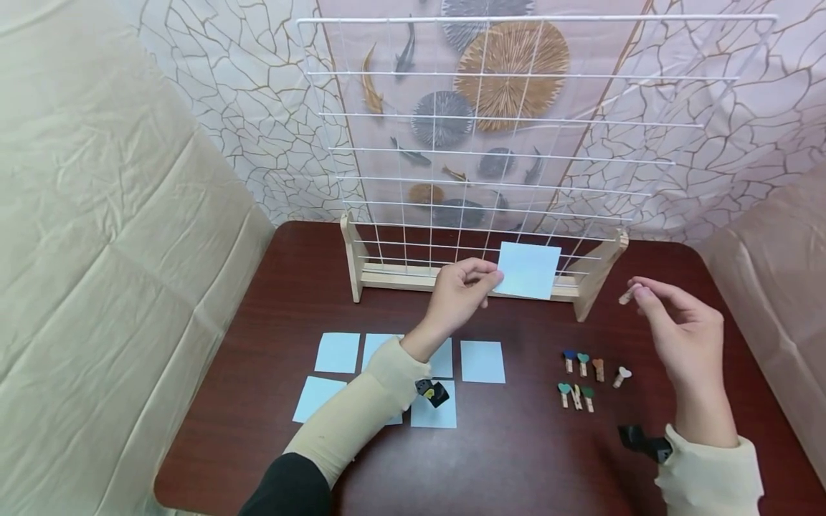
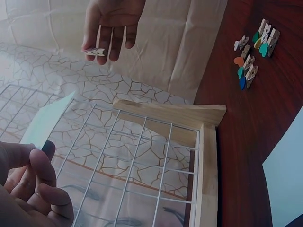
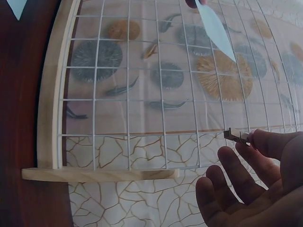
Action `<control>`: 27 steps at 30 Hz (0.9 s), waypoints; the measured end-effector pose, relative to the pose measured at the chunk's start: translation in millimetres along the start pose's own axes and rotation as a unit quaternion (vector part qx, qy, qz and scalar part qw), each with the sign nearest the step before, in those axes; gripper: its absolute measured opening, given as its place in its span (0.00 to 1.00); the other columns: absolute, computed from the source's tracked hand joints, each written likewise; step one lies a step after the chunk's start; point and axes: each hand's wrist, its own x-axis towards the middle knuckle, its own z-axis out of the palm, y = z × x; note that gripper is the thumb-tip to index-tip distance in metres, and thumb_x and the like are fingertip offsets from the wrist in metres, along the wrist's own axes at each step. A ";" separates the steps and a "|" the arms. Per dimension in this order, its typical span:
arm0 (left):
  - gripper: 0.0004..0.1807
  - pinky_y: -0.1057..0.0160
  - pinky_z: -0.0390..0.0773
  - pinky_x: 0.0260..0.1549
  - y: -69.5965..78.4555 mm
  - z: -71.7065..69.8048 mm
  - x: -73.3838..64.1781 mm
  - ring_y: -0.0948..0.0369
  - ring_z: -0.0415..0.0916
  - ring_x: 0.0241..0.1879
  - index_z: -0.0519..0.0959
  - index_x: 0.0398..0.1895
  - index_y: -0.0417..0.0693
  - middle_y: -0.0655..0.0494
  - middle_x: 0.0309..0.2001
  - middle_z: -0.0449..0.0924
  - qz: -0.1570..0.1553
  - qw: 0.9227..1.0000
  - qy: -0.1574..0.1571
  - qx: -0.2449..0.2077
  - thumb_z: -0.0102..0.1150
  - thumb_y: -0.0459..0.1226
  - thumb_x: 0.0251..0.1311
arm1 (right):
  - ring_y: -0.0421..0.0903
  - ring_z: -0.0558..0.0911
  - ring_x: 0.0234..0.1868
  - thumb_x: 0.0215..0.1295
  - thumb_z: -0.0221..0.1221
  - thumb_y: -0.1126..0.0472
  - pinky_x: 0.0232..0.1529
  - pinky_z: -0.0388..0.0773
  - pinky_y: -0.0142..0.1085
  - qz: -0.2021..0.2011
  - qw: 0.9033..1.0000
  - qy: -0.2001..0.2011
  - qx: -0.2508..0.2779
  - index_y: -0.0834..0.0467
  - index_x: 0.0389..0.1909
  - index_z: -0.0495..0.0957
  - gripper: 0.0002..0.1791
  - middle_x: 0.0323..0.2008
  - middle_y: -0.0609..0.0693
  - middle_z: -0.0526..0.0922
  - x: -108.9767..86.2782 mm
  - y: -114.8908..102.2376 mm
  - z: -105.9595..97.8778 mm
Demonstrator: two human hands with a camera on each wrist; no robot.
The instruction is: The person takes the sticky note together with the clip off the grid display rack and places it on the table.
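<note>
My left hand (image 1: 461, 294) pinches a light blue square of paper (image 1: 529, 269) by its left edge, in front of the lower right of a white wire grid rack (image 1: 413, 244). To the right, my right hand (image 1: 687, 326) pinches a small wooden clothespin (image 1: 627, 295) between thumb and forefinger, apart from the paper and the rack. The right wrist view shows the clothespin (image 3: 236, 136) from close by, its other fingers loosely bent. In the left wrist view the paper (image 2: 47, 118) is seen nearly edge-on, with the clothespin (image 2: 95, 51) beyond it.
Several blue paper squares (image 1: 482, 362) lie in two rows on the dark red-brown table (image 1: 516, 459), some partly covered by my left forearm. Several clothespins with coloured hearts (image 1: 583, 364) lie at the right. Wooden feet (image 1: 596, 276) hold up the rack; a patterned cloth (image 1: 258, 107) hangs behind.
</note>
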 end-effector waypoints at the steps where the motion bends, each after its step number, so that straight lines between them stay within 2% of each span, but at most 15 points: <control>1: 0.10 0.68 0.78 0.32 -0.4 0.0 -0.6 0.62 0.76 0.20 0.86 0.48 0.36 0.46 0.39 0.90 0.000 1.000 0.000 0.002 0.64 0.36 0.73 | 0.34 0.82 0.35 0.75 0.62 0.69 0.40 0.76 0.22 0.000 1.000 0.001 -0.004 0.72 0.53 0.85 0.12 0.37 0.33 0.88 -0.9 1.3 -0.1; 8: 0.12 0.68 0.76 0.29 -6.7 0.2 -9.9 0.45 0.80 0.25 0.86 0.52 0.38 0.48 0.40 0.91 -0.013 1.000 -0.012 0.011 0.64 0.36 0.73 | 0.34 0.83 0.35 0.74 0.63 0.69 0.39 0.76 0.21 0.024 1.000 0.009 -0.006 0.72 0.53 0.86 0.12 0.38 0.33 0.89 -7.7 9.3 -2.2; 13: 0.15 0.68 0.75 0.24 -13.7 2.6 -19.2 0.46 0.79 0.25 0.83 0.59 0.42 0.51 0.43 0.91 -0.025 0.999 -0.020 -0.010 0.65 0.36 0.73 | 0.34 0.82 0.35 0.75 0.63 0.66 0.40 0.75 0.20 0.041 0.999 0.003 -0.035 0.68 0.54 0.86 0.13 0.38 0.29 0.88 -15.7 15.3 -3.0; 16: 0.16 0.67 0.75 0.23 -18.5 3.3 -25.0 0.51 0.79 0.23 0.82 0.61 0.44 0.52 0.42 0.91 -0.032 0.999 -0.025 -0.015 0.64 0.36 0.73 | 0.32 0.83 0.35 0.75 0.64 0.65 0.40 0.75 0.20 0.054 0.998 0.003 -0.040 0.67 0.54 0.86 0.13 0.39 0.29 0.87 -20.9 19.7 -2.7; 21: 0.16 0.67 0.77 0.24 -26.6 2.4 -34.0 0.60 0.77 0.21 0.83 0.61 0.45 0.51 0.41 0.91 -0.054 0.998 -0.027 -0.013 0.65 0.37 0.73 | 0.30 0.84 0.36 0.74 0.64 0.66 0.41 0.76 0.18 0.064 0.997 0.001 -0.040 0.69 0.54 0.86 0.13 0.40 0.28 0.87 -27.8 27.5 -2.6; 27: 0.16 0.67 0.74 0.26 -31.7 -1.2 -42.7 0.61 0.78 0.22 0.83 0.61 0.43 0.48 0.42 0.91 -0.062 0.998 -0.024 -0.008 0.64 0.37 0.73 | 0.29 0.85 0.36 0.74 0.63 0.68 0.40 0.77 0.19 0.060 0.998 0.001 -0.032 0.71 0.53 0.85 0.12 0.39 0.29 0.88 -32.9 33.8 -2.9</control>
